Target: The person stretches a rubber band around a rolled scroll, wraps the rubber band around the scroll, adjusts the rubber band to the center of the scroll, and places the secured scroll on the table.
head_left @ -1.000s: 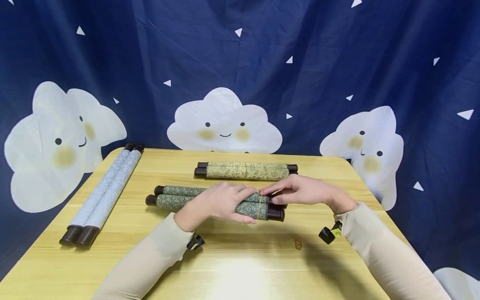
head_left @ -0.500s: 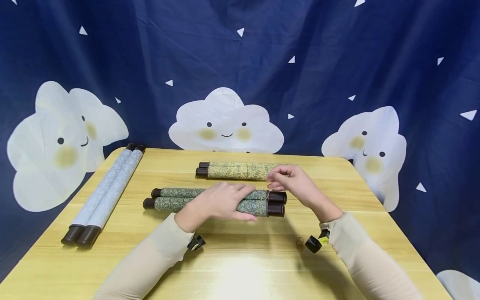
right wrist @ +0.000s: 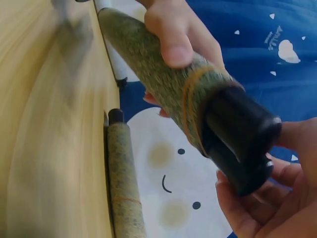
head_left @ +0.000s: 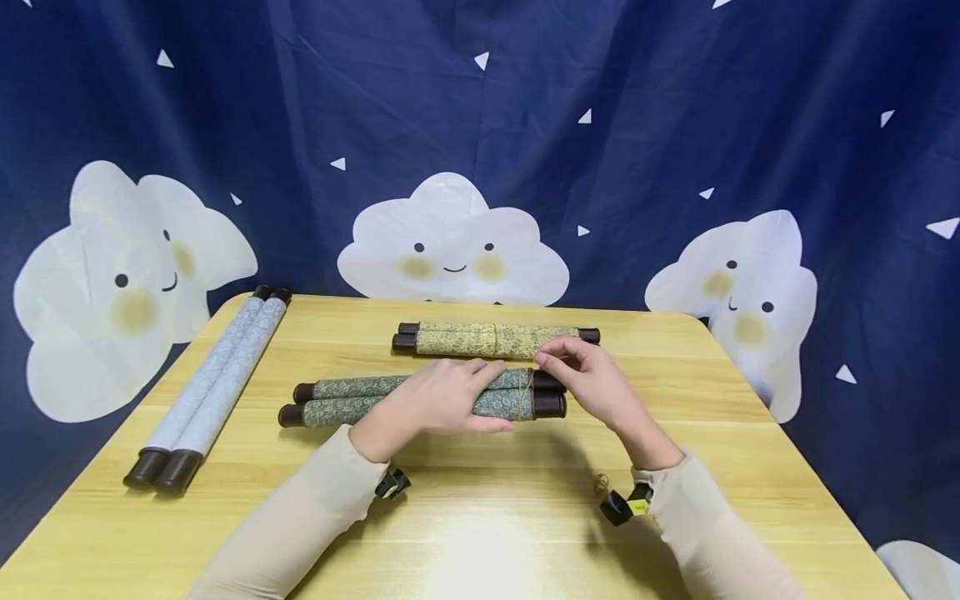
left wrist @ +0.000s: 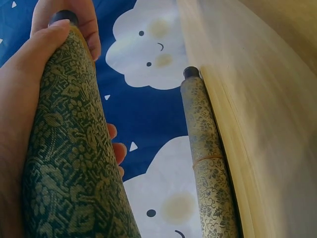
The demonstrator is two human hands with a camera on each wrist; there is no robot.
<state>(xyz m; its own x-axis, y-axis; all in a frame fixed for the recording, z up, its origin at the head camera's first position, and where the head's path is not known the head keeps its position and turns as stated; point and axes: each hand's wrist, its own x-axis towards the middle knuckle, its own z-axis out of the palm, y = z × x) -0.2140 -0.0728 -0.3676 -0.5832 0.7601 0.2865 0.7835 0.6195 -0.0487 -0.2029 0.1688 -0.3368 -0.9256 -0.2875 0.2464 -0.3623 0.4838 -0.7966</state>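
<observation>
Above desk point(head_left: 480, 492), green rolls point(head_left: 337, 410) held in left grip point(head_left: 438, 396); right grip point(head_left: 596, 385) beside dark ends, cannot tell if holding. Yellow rolls point(head_left: 457, 342) just beyond, short of far edge; pale-blue rolls point(head_left: 232, 375) along left edge; roomiest stretch toward person. Versus second ago, green rolls' right ends swung farther away.

Bright glare on table point(head_left: 480, 500); wrist views dimmer.
</observation>
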